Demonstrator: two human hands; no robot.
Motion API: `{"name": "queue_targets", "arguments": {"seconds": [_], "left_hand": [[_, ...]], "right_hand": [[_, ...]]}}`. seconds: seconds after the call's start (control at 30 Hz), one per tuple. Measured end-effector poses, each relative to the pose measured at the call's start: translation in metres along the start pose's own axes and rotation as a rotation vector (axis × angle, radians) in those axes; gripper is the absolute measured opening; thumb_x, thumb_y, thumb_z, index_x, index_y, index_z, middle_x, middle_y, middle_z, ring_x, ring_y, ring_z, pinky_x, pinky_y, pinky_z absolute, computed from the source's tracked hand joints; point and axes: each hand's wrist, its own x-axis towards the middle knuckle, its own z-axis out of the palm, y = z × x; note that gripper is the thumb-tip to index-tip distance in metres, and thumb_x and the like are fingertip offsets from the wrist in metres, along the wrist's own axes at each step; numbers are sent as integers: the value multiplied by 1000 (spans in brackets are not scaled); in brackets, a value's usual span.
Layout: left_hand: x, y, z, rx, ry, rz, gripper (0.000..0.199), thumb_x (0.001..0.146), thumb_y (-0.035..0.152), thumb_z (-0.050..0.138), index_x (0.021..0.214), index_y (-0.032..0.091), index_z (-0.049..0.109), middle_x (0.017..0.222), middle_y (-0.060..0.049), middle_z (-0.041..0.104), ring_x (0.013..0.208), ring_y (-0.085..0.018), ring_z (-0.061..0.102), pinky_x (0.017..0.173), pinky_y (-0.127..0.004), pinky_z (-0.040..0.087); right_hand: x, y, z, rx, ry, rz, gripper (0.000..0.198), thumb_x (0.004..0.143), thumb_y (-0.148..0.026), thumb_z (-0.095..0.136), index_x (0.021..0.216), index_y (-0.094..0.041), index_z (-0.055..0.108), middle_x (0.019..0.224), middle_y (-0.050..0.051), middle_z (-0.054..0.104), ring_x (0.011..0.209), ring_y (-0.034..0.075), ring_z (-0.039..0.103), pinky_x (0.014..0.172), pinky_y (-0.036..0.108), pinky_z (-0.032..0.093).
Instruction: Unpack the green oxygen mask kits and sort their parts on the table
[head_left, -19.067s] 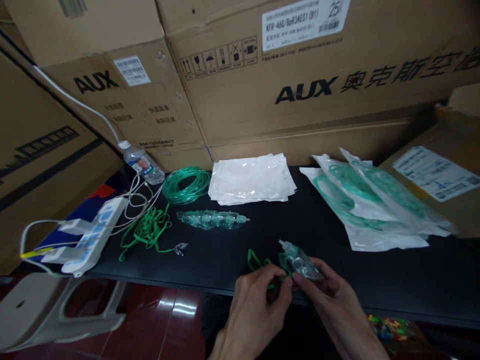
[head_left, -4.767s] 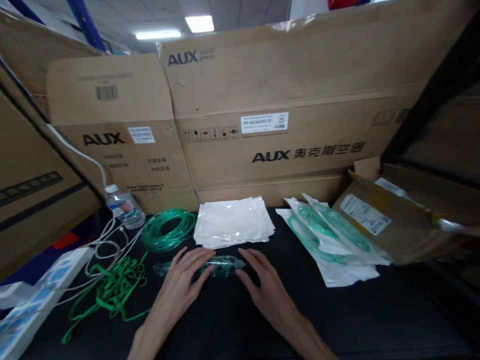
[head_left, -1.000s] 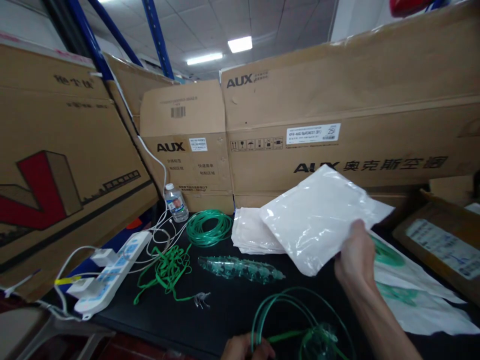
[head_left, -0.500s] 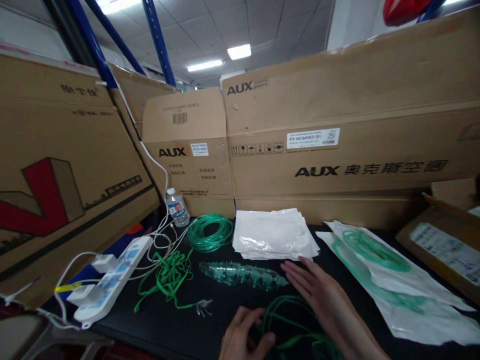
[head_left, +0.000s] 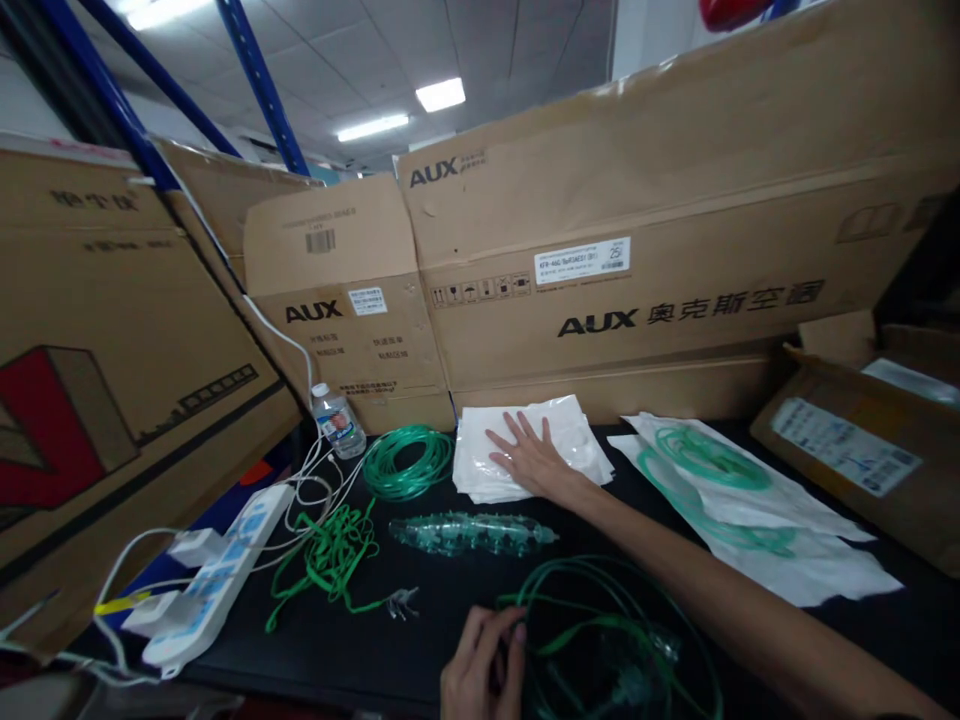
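My right hand point(head_left: 529, 455) lies with its fingers spread on a stack of white plastic bags point(head_left: 480, 470) at the back of the table. Near the front edge, my left hand point(head_left: 484, 660) is closed, pinching the edge of a loose coil of green tubing point(head_left: 581, 570). A flat green strap point(head_left: 592, 624) and clear plastic fittings point(head_left: 664, 645) lie within that coil. Between my hands and the bags rests a long row of clear greenish plastic pieces point(head_left: 472, 533), nested together.
To the left are a tangle of green elastic straps point(head_left: 334, 555), a ring of green tubing point(head_left: 405, 463), a water bottle point(head_left: 337, 422) and a power strip point(head_left: 225, 580). White bags holding green tubing point(head_left: 750, 510) lie at right, beside an opened carton point(head_left: 832, 440). Cardboard walls point(head_left: 510, 340) enclose the back.
My right hand has moved from beside the coil forward onto the white bags, fingers spreading. My left hand stays at the coil, its fingers now closed on the tubing. The view has shifted right.
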Motion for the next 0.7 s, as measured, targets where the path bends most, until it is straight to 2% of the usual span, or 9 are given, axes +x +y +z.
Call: {"name": "queue_targets", "arguments": {"seconds": [0.07, 0.13, 0.27, 0.3, 0.37, 0.47, 0.53, 0.6, 0.7], "left_hand": [[5, 9, -9, -35, -66, -18, 32, 105, 41, 51, 106, 21, 76, 79, -2, 66, 51, -9, 58, 52, -16, 50], [10, 16, -17, -55, -114, -40, 27, 105, 36, 54, 109, 21, 75, 80, -2, 66, 56, -10, 60, 55, -18, 51], [10, 22, -26, -95, -149, -52, 20, 103, 29, 56, 108, 21, 73, 84, -2, 66, 61, -11, 62, 57, -20, 51], [8, 24, -27, -105, -169, -46, 17, 103, 27, 57, 107, 21, 73, 86, -2, 66, 63, -12, 63, 58, -21, 52], [3, 30, -27, -110, -220, -4, 14, 102, 23, 59, 107, 22, 71, 92, -3, 68, 71, -13, 65, 64, -23, 54], [-1, 45, -21, -65, -320, 74, 16, 95, 23, 69, 111, 23, 69, 99, -4, 71, 88, -19, 68, 78, -31, 58], [2, 56, -14, 0, -406, 75, 28, 86, 26, 80, 112, 24, 68, 103, -4, 72, 94, -24, 68, 86, -41, 59], [7, 63, -6, 69, -492, 63, 34, 80, 27, 87, 108, 24, 69, 103, -3, 73, 95, -28, 67, 88, -47, 58], [12, 65, 2, 125, -576, 97, 21, 84, 21, 82, 101, 23, 69, 99, -1, 74, 93, -27, 66, 85, -48, 57]], "right_hand": [[0, 12, 9, -6, -32, 60, 49, 98, -37, 67, 144, -23, 56, 159, 12, 45, 145, 37, 41, 116, 69, 29], [-3, 20, 6, 6, -40, 73, 48, 99, -36, 66, 144, -22, 55, 158, 13, 46, 144, 37, 43, 115, 68, 32], [-32, 19, -35, 54, 45, 13, 48, 107, -35, 47, 150, -14, 51, 163, 19, 40, 153, 36, 30, 123, 62, 23], [-48, 16, -48, 72, 78, -12, 47, 108, -35, 43, 150, -14, 51, 162, 18, 42, 152, 32, 32, 124, 55, 26], [-92, 7, -72, 112, 126, -58, 44, 109, -31, 39, 147, -17, 53, 153, 14, 54, 144, 24, 47, 121, 45, 36], [-177, -4, -87, 219, 279, -156, 37, 103, -20, 51, 139, -22, 60, 133, 10, 69, 124, 21, 65, 107, 36, 54], [-229, -8, -82, 170, 257, -196, 40, 100, -17, 53, 139, -24, 62, 129, 8, 72, 116, 21, 70, 99, 32, 59], [-268, -10, -67, 47, 233, -243, 47, 99, -14, 51, 144, -26, 59, 125, 7, 75, 111, 22, 73, 96, 31, 60], [-295, -12, -42, -110, 203, -237, 54, 98, -10, 49, 150, -23, 53, 134, 12, 70, 122, 25, 68, 101, 35, 57]]}}
